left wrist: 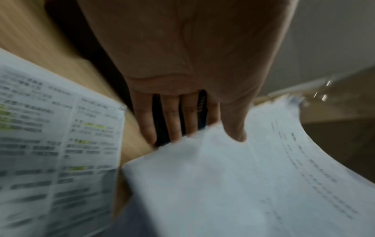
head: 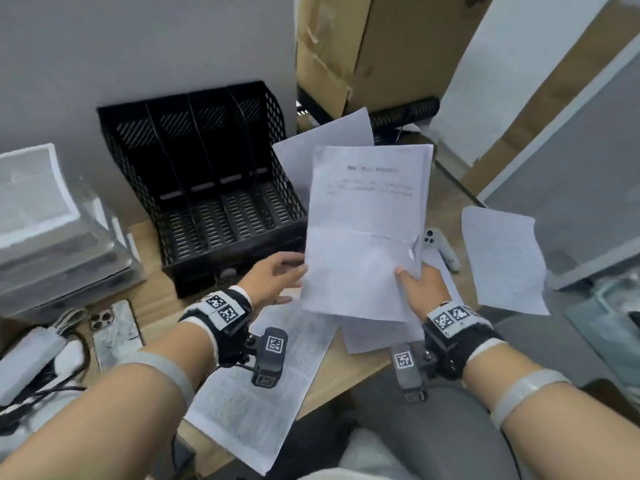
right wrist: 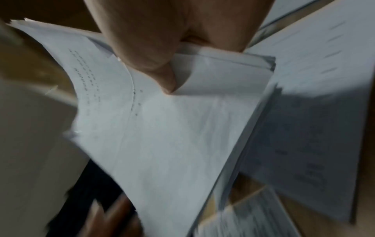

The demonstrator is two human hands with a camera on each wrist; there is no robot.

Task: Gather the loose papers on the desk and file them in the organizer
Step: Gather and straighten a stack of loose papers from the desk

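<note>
Here, going from the left, the black mesh organizer (head: 207,188) is standing against the wall with all four of its slots showing nothing inside. Just in front of it, the left hand (head: 277,277) is reaching toward the raised stack of papers (head: 363,237), its fingers (left wrist: 172,125) straight and slightly spread, the tips meeting the stack's left edge; whether the thumb is gripping is hard to tell through the blur. Below that wrist, a printed sheet (head: 256,393) with dense columns of text is lying on the wooden desk (head: 152,237), overhanging its near edge. The right hand (head: 420,289) is holding the stack by its lower right corner, and the right wrist view is showing the thumb (right wrist: 154,67) pressing onto the top sheet, pinching the bundle against fingers hidden beneath. More loose sheets are lying under and behind the stack, and one further sheet (head: 505,261) is resting well apart to the right.

Judging by this, the gathering step is under way and nothing is filed yet. The next move probably calls for the left hand to steady and square the stack before the remaining sheets are collected and the bundle is tipped upright into a slot.
</note>
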